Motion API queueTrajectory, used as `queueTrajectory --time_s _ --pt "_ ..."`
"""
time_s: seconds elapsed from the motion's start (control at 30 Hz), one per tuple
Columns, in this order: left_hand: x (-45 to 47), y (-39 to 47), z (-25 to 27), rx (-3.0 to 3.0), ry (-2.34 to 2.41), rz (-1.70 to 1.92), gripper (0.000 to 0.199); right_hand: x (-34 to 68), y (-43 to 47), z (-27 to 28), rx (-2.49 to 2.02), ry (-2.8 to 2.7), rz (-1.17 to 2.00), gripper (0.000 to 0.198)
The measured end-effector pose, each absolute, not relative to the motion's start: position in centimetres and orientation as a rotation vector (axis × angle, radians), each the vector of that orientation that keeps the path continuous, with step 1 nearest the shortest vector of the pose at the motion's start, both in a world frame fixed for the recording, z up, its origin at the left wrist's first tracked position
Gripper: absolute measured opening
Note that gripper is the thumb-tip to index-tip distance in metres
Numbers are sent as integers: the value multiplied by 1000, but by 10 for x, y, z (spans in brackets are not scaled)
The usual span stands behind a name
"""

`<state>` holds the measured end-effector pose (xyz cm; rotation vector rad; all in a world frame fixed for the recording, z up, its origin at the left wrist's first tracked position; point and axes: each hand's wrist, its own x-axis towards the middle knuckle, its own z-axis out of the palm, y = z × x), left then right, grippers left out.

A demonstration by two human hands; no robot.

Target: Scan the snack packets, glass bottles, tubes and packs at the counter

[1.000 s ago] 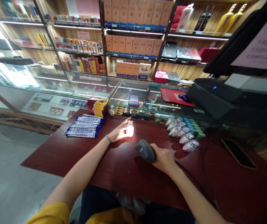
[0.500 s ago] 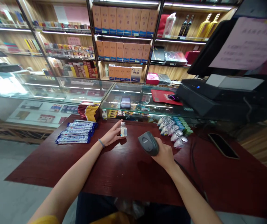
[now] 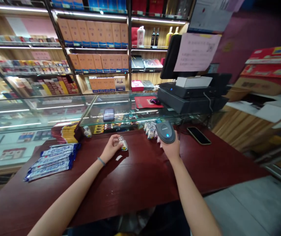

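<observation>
My left hand (image 3: 111,148) has its fingers closed on a small clear bottle (image 3: 123,144) with a silvery cap and pale contents. The bottle tilts slightly, just above or on the dark red table. My right hand (image 3: 171,149) is wrapped round the grip of a grey barcode scanner (image 3: 165,132), with a blue light lit on its top. The scanner partly hides a group of similar small bottles (image 3: 150,129) behind it. Another such bottle (image 3: 87,131) stands alone by the glass counter. A small whitish patch (image 3: 119,157) shows on the table below my left hand.
Blue-and-white packets (image 3: 53,160) lie at the left, with red and yellow packets (image 3: 65,131) behind. A phone (image 3: 198,135) rests at the right. Beyond the table are a glass counter (image 3: 121,101), a red mouse pad (image 3: 145,102) and a monitor (image 3: 171,57).
My view has turned to the right. The scanner has moved towards the grouped bottles, and its blue light now shows. My left fingers have curled further round the bottle, which now leans.
</observation>
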<state>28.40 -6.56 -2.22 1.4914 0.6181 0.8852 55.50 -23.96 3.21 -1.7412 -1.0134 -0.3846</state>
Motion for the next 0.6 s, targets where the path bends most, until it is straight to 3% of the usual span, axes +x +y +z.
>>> queueTrajectory --time_s 0.13,0.37,0.6 --pt "336 -82 -21 1576 632 960 58 572 -244 34 -1639 -867 -389 39" --pt "420 -120 -22 1669 646 1012 32 599 -243 25 -1508 -707 -402 43" --pt "467 -129 -32 1768 771 1065 32 608 -242 19 -1463 -627 -298 41"
